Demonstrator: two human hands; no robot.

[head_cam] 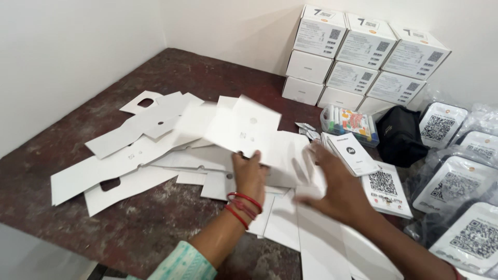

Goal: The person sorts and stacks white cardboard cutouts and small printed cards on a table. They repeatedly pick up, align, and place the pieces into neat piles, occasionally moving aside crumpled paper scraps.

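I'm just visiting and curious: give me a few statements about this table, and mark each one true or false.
1. The left hand holds a flat white card sheet. True.
2. The white boxes are stacked against the wall. True.
3. The table is bright green. False: it is dark reddish-brown.
4. The right hand grips a black pouch. False: it is spread over white card sheets; the pouch lies apart.

You get soft, even, fairly bright light here, with only faint shadows under the white cardboard sheets. Your right hand smears with motion blur. The stacked white boxes stay sharp, while the plastic-wrapped cards show mild glare.
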